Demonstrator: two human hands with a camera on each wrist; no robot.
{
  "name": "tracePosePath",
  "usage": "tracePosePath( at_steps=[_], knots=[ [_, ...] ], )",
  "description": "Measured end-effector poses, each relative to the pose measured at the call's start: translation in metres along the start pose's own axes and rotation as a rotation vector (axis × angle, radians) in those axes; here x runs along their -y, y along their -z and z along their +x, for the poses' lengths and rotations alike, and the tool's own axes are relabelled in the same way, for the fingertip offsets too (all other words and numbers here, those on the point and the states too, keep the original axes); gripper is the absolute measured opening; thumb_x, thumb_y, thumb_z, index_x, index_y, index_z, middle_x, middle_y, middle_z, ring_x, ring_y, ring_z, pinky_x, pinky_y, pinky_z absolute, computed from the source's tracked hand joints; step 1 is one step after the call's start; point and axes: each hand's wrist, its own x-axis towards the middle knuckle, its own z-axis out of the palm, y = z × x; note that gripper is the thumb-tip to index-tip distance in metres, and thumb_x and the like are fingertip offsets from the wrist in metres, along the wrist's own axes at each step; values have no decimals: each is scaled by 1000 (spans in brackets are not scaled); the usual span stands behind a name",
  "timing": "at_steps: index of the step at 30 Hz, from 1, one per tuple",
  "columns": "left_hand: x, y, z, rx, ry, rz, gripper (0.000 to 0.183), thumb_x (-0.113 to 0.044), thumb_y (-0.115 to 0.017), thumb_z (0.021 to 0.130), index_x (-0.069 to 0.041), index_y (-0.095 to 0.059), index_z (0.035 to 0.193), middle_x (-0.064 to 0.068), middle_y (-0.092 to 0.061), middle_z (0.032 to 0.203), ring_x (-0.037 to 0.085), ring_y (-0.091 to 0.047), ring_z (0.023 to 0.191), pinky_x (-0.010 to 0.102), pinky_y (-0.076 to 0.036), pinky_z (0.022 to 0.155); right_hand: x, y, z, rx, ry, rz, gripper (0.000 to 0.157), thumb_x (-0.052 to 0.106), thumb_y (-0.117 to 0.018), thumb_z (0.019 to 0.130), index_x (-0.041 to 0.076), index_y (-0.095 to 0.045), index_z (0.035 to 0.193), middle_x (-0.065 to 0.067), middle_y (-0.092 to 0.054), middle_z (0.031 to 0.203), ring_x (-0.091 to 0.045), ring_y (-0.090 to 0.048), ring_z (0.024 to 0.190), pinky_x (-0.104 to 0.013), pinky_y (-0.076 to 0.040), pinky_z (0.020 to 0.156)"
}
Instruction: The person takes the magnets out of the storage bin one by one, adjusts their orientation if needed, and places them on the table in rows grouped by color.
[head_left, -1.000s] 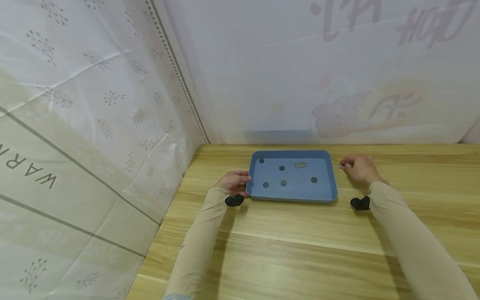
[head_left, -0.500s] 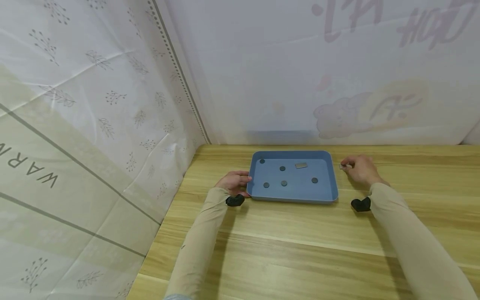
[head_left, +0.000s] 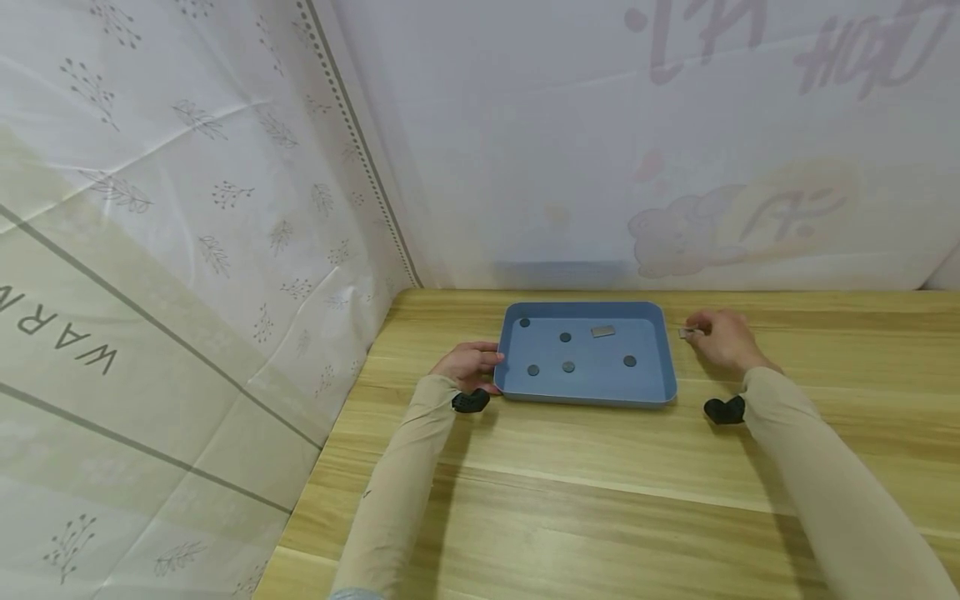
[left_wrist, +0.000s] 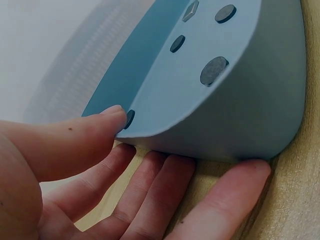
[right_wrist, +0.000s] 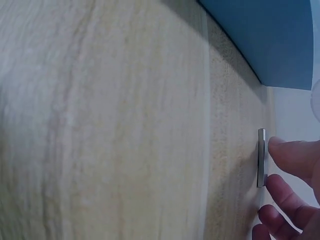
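A shallow blue tray (head_left: 600, 387) lies on the wooden table; inside it are several round grey metal discs (head_left: 567, 367) and a flat silver rectangular piece (head_left: 602, 332). At the tray's left end is my left hand (head_left: 467, 365). Its spread fingers and thumb rest on the outer wall, and one fingertip (left_wrist: 116, 114) reaches the rim in the left wrist view. To the right of the tray, my right hand (head_left: 723, 337) pinches a second slim silver metal bar (right_wrist: 261, 158) at its fingertips, low over the table.
Behind the table (head_left: 570, 500) hangs a pale printed cloth (head_left: 525, 167), with another printed cloth (head_left: 225, 275) along the left side. Black straps (head_left: 470, 401) show at both wrists. The tray's walls rise around the discs.
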Motion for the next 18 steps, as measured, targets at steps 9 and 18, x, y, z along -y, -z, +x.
tracePosePath(
  at_steps=[9, 18],
  knots=[
    [1, 1, 1, -5, -8, 10, 49, -3, -55, 96, -1, -42, 143, 24, -53, 132, 32, -56, 113, 61, -46, 95, 10, 2, 2, -14, 13, 19, 42, 20, -56, 98, -8, -52, 129, -32, -53, 130, -49, -53, 115, -62, -38, 98],
    [1, 0, 1, -8, -8, -1, 48, -3, -55, 96, -1, -42, 142, 24, -53, 132, 31, -56, 112, 61, -46, 95, 32, 5, 4, -56, 51, 29, 39, 16, -53, 98, -7, -53, 130, -33, -51, 128, -49, -45, 118, -61, -37, 96]
  ],
)
